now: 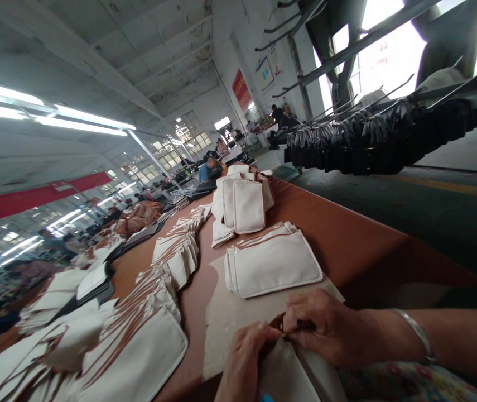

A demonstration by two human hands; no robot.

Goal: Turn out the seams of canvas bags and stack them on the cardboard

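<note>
At the near edge of the table, a cream fabric pouch [286, 375] with a brown-trimmed edge is between my two hands. My left hand [249, 360] grips its upper left side, thumb close to the trim. Fingers of my right hand [326, 324] are closed in a pinch on the brown edge, touching or nearly touching the left thumb; what exactly they pinch is partly hidden. A silver bangle [416, 334] circles my right wrist. Just beyond my hands lies a flat stack of cream pouches [274, 261] on a pale board [221, 329].
Overlapping cream pouches [138, 346] run in a long row along the left. More pouches [249, 204] are heaped farther up the brown tabletop [313, 209]. Black items [359, 145] hang from a metal rack at right. A person in blue [207, 170] sits beyond the table.
</note>
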